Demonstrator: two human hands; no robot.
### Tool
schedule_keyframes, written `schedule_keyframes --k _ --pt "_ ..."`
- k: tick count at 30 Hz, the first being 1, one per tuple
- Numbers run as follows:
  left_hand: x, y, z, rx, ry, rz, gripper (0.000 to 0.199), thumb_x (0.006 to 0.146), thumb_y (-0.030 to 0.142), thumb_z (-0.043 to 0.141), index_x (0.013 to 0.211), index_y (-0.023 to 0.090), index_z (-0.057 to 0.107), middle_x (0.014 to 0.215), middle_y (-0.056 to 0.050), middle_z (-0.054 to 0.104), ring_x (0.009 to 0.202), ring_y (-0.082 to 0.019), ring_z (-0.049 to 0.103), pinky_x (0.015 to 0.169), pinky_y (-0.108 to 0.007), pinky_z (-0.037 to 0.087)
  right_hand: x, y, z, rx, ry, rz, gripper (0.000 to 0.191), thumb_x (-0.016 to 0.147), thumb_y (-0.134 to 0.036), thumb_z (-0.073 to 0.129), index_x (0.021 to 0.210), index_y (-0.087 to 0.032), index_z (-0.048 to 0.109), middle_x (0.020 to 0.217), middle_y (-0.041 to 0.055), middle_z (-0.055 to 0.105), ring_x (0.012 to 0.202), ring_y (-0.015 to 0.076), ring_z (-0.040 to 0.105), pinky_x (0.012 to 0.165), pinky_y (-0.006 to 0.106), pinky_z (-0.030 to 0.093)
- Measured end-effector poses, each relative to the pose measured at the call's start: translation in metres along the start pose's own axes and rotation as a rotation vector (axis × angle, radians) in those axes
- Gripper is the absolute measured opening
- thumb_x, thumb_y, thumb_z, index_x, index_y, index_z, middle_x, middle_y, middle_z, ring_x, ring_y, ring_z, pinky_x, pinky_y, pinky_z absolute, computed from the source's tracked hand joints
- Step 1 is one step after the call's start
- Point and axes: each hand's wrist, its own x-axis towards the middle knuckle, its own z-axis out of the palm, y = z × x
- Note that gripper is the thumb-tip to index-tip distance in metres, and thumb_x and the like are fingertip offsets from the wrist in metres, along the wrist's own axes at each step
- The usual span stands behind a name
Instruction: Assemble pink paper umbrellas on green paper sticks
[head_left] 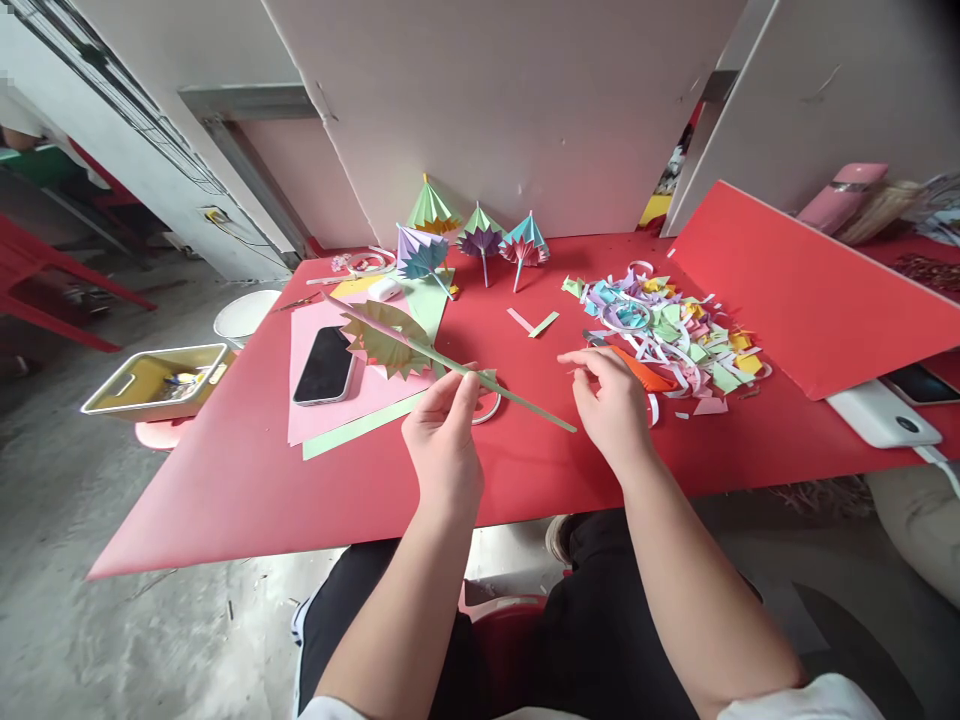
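Observation:
My left hand [448,430] is closed, thumb and finger pinching the long green paper stick [525,405] of a paper umbrella. Its pleated, pale yellow-green canopy [390,340] points to the upper left, above the phone and paper sheets. A pink strip runs along the stick's upper part. Just right of the stick's free end, my right hand [611,405] hovers over the red table [352,510] with its index finger stretched out and the others loosely bent. I see nothing in it. Behind its fingers lies an orange object [651,372], partly hidden, among the scraps.
Several finished paper umbrellas [484,240] stand at the back. Colourful paper scraps [690,340] are heaped at right, before a tilted red board [810,290]. A phone [325,366] rests on pink paper [300,425]. Two short strips [544,325] lie mid-table. A yellow basket [161,385] stands left.

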Motion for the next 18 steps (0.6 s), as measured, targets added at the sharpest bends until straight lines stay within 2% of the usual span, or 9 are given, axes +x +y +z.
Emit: schedule_keyframes --k 4,7,9,11,13,16,18 --pt "0.003 -0.002 -0.002 0.008 0.006 0.006 0.012 0.071 0.029 0.07 0.077 0.018 0.071 0.078 -0.003 0.069 0.072 -0.013 0.059 0.063 -0.023 0.046 0.002 0.007 0.005 0.237 -0.098 0.309 0.016 0.071 -0.013 0.047 0.076 -0.019 0.06 0.073 0.0 0.064 0.059 0.0128 0.061 0.058 0.025 0.049" --pt "0.004 -0.002 -0.003 0.007 -0.001 0.003 0.013 0.071 0.029 0.07 0.077 0.018 0.071 0.077 -0.003 0.069 0.072 -0.013 0.059 0.063 -0.024 0.046 0.004 0.015 0.01 0.422 -0.158 0.453 0.013 0.074 -0.02 0.048 0.073 -0.018 0.061 0.069 0.0008 0.065 0.066 0.0155 0.066 0.063 0.027 0.052" --pt "0.004 -0.002 -0.003 0.011 -0.007 -0.003 0.013 0.071 0.029 0.07 0.077 0.018 0.07 0.076 -0.003 0.069 0.071 -0.013 0.059 0.063 -0.024 0.046 0.005 0.02 0.012 0.436 -0.22 0.478 0.02 0.077 -0.031 0.049 0.083 -0.019 0.064 0.074 0.003 0.069 0.075 0.0181 0.067 0.069 0.031 0.053" --pt "0.004 -0.003 -0.004 0.014 -0.013 -0.012 0.013 0.071 0.029 0.07 0.078 0.018 0.07 0.075 -0.003 0.069 0.071 -0.013 0.06 0.064 -0.024 0.046 0.005 0.024 0.013 0.336 -0.274 0.48 0.03 0.081 -0.042 0.047 0.092 -0.021 0.066 0.077 0.0037 0.072 0.085 0.0205 0.066 0.077 0.036 0.052" --pt "0.005 -0.003 -0.004 0.012 -0.015 -0.015 0.014 0.071 0.029 0.07 0.079 0.018 0.071 0.075 -0.003 0.069 0.07 -0.013 0.06 0.064 -0.023 0.045 0.004 0.027 0.014 0.237 -0.288 0.472 0.034 0.082 -0.046 0.045 0.096 -0.023 0.067 0.082 0.004 0.073 0.093 0.0211 0.065 0.083 0.037 0.05" --pt "0.006 -0.005 -0.005 0.017 -0.009 -0.013 0.014 0.071 0.029 0.07 0.079 0.018 0.071 0.076 -0.003 0.069 0.071 -0.012 0.059 0.064 -0.023 0.045 0.004 0.03 0.014 0.266 -0.273 0.487 0.035 0.084 -0.042 0.045 0.107 -0.023 0.063 0.098 0.0053 0.071 0.082 0.0191 0.068 0.071 0.033 0.054" --pt "0.007 -0.006 -0.005 0.028 0.001 -0.015 0.015 0.071 0.03 0.07 0.079 0.018 0.071 0.076 -0.003 0.069 0.071 -0.013 0.06 0.064 -0.023 0.045 0.003 0.031 0.014 0.272 -0.208 0.452 0.035 0.083 -0.039 0.047 0.109 -0.022 0.063 0.103 0.0064 0.069 0.078 0.0185 0.068 0.067 0.032 0.055"
